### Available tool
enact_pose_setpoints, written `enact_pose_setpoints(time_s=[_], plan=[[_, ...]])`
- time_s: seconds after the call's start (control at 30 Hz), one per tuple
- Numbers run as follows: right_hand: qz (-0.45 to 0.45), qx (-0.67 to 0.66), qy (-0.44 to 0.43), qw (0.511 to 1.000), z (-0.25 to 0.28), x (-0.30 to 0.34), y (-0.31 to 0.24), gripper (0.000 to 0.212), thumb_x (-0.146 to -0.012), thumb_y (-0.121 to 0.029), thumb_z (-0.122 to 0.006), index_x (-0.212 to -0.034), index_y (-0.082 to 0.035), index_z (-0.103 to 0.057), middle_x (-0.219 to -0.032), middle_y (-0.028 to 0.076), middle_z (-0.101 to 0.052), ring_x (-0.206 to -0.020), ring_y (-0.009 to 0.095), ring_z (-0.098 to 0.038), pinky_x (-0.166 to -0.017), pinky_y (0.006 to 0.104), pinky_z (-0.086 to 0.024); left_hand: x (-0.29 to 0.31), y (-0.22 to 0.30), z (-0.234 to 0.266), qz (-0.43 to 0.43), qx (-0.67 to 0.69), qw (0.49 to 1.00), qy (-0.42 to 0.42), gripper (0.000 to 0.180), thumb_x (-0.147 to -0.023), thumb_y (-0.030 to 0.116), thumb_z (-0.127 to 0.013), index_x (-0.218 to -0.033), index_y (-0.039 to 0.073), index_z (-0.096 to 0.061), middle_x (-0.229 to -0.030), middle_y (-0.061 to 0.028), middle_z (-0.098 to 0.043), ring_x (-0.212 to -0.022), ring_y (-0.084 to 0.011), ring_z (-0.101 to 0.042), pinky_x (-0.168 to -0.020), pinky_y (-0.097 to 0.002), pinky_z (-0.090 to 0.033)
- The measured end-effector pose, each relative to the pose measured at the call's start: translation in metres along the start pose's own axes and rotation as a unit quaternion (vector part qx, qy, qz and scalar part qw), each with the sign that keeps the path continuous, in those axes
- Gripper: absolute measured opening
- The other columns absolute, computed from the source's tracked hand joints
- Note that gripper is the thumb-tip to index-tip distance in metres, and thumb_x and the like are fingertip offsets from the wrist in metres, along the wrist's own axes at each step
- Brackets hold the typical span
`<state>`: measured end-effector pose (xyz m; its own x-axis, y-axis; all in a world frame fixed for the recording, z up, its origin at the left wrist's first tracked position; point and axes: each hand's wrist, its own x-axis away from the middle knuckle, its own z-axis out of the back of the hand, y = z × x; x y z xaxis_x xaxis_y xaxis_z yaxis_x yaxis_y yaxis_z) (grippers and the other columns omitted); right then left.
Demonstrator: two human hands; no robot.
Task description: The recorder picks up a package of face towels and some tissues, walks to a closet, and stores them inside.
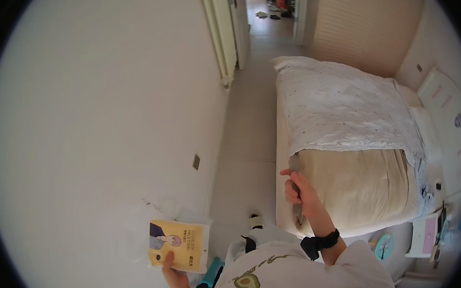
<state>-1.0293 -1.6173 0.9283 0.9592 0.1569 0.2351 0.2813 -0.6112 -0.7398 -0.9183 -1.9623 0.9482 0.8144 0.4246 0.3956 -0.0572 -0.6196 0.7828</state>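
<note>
1. The left hand [171, 268] is closed on the lower edge of one flat yellow and white package [179, 245], thumb on its front, holding it up in front of the white wall [101, 126] at the lower left of the view.
2. The package is a soft rectangular pouch. Its face is mostly yellow with a white band down its right side, a small drawn figure in dark clothes at the upper left and lines of small print beside it.
3. The right hand [296, 188] is clamped on one slim grey object [296, 193] that stands roughly upright at the near corner of the bed [352, 199]. The fingers wrap round it, the thumb points up and left, and what the object is cannot be told.
4. The right forearm rises from the lower edge toward the bed, bent at the wrist, with one black wristband [319, 243] round it. The left forearm is short in view and comes up from the bottom edge.
5. The two hands are well apart, the left by the wall, the right at the mattress.
6. The bed carries one white speckled quilt [340, 104], folded back so that a beige cover [356, 188] shows at the near end.
7. One small dark wall plate [196, 161] sits low on the wall, and a pale tiled floor [246, 143] runs between wall and bed toward a doorway.
</note>
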Motion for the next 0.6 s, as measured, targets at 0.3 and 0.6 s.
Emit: enact_pose_setpoints(time_s=[0.3, 0.6], plan=[[0.028, -0.024, 0.044, 0.998, 0.06, -0.092, -0.044, 0.028, -0.089, -0.029, -0.037, -0.1, -0.005, -0.047, -0.05, -0.003, -0.031, -0.039, 0.005, -0.023, -0.037, 0.0198, -0.018, -0.151, -0.046, -0.147, 0.044, -0.056, 0.991, -0.113, 0.048, -0.075, 0.011, -0.053, -0.119, 0.001, -0.036, -0.114, -0.0098, -0.047, -0.104, -0.0227, -0.047, -0.086, -0.0351, -0.039], [0.102, -0.095, 0.128, 0.982, 0.067, -0.207, -0.051, 0.021, -0.089, -0.029, -0.038, -0.09, -0.011, -0.049, -0.051, -0.007, -0.023, -0.038, 0.004, -0.019, -0.036, 0.0197, -0.016, -0.347, -0.04, -0.286, 0.107, -0.038, 0.971, -0.21, 0.047, -0.073, 0.004, -0.055, -0.117, 0.002, -0.039, -0.111, -0.0088, -0.048, -0.101, -0.0213, -0.048, -0.083, -0.0322, -0.042]])
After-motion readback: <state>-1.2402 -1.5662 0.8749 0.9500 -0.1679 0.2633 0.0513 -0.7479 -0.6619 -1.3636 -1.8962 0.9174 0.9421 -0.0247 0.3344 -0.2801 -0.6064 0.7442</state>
